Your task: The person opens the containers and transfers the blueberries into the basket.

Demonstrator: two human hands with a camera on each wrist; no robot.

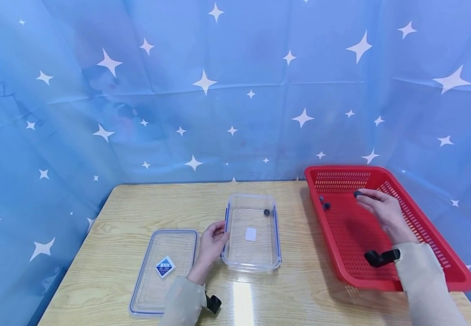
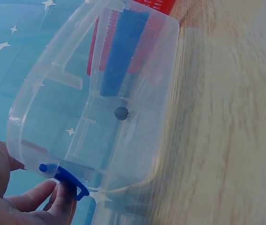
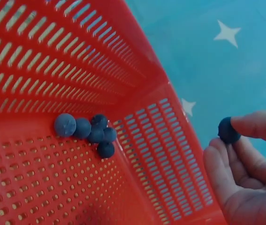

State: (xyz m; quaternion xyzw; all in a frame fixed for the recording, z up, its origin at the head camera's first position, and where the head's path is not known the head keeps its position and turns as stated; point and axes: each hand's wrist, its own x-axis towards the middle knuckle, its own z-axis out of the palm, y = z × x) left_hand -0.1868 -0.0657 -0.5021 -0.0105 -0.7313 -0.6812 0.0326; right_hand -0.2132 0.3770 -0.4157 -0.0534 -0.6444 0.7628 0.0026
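Note:
My right hand [image 1: 386, 216] pinches a blueberry [image 3: 228, 130] between thumb and fingertips, over the red basket [image 1: 328, 240] in the head view. Several more blueberries [image 3: 82, 128] lie bunched against a wall on the basket's floor. A clear plastic food box [image 1: 239, 253] stands open in the middle of the table, with a single blueberry [image 1: 266, 212] inside near its far right corner. With thumb and fingers at a blue latch [image 2: 66, 178], my left hand [image 1: 212, 242] holds the box's left side.
Left of the box lies its clear lid [image 1: 147, 290] with a blue-edged seal and a label [image 1: 165, 266]. The basket's high slotted walls rise at the table's right. Behind the wooden table [image 1: 109, 253] hangs a blue curtain [image 1: 251, 113] with white stars.

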